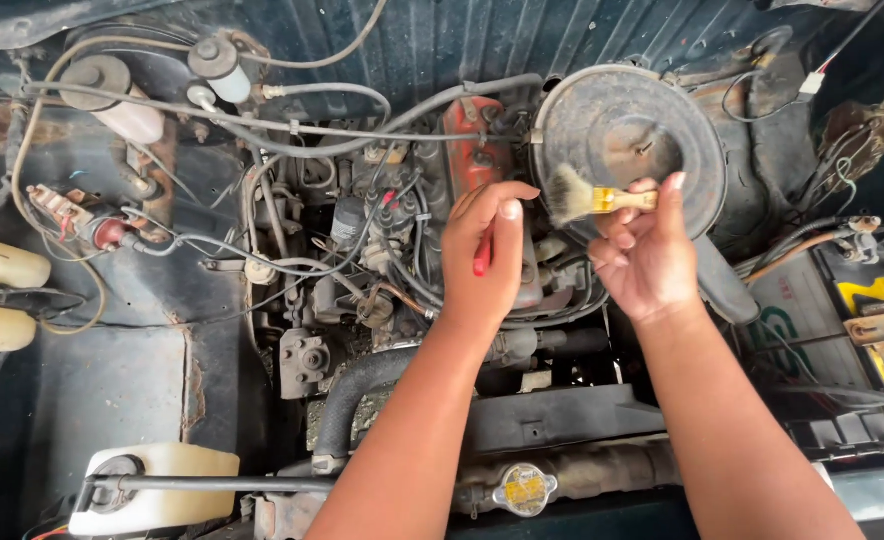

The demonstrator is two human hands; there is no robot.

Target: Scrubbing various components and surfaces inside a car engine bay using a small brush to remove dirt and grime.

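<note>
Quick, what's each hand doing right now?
Left hand: closed on a red tool, kind unclear.
Right hand: closed on a small brush beside the round air cleaner.

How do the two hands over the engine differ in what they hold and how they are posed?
The right hand pinches a small wooden-handled brush in its fingertips, bristles pointing left beside the round air-cleaner lid; the left hand is curled around a red object, mostly hidden. Both are bare and held over the engine.
</note>
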